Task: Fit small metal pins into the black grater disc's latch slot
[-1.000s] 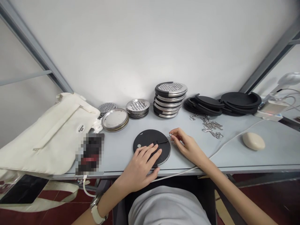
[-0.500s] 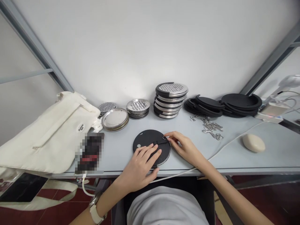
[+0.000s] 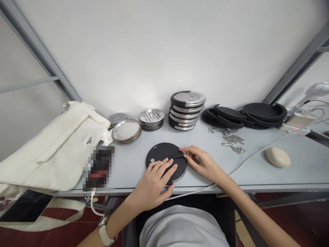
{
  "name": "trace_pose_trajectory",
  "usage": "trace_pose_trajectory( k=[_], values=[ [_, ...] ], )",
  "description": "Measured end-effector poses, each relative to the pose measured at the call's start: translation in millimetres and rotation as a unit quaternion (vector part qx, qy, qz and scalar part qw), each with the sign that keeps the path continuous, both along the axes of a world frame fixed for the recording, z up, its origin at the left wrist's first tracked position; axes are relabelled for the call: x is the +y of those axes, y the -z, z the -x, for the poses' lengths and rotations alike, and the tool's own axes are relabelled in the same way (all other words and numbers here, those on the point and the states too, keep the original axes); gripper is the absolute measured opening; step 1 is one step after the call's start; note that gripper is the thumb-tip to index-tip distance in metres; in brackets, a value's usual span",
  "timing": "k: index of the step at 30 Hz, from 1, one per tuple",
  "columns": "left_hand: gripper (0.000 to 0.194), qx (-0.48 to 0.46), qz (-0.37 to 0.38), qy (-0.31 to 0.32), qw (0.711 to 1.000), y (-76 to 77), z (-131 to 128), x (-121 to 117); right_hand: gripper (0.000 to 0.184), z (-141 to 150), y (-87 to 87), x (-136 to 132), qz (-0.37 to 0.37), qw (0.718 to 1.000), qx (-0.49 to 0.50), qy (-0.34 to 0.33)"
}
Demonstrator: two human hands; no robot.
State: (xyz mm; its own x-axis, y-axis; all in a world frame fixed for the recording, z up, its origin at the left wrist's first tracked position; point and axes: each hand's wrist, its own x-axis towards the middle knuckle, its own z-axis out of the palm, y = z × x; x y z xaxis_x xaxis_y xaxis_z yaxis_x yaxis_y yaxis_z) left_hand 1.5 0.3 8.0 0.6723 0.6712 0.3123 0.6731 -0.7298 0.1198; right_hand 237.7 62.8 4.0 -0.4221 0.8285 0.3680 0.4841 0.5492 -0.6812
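A round black disc with a silvery metal edge lies flat on the table in front of me. My left hand rests on its lower part, fingers stretched out and slightly apart, the thumb beside the near edge. At the disc's right edge, my right hand pinches a small metal clip between thumb and index finger. The fingertips mostly cover that clip. A thin dark slit or strap runs across the disc toward it. Several similar loose metal clips lie in a heap farther right.
Behind the disc stand a tall stack of metal graters with black rims, perforated metal discs and plain metal lids. Black round holders are piled at right. A white cable, a cream mouse-shaped object and a white bag surround the work.
My right thumb and index finger have closed over the metal clip, whose ring showed more clearly before. My left hand and the disc stay in place.
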Motion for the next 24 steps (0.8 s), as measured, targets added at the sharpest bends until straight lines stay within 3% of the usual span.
trace_pose_trajectory(
  k=[24],
  values=[
    [0.054,0.004,0.005,-0.003,1.0,-0.5,0.0,-0.1,0.03,-1.2,0.1,1.3,-0.035,0.999,0.029,-0.027]
  ],
)
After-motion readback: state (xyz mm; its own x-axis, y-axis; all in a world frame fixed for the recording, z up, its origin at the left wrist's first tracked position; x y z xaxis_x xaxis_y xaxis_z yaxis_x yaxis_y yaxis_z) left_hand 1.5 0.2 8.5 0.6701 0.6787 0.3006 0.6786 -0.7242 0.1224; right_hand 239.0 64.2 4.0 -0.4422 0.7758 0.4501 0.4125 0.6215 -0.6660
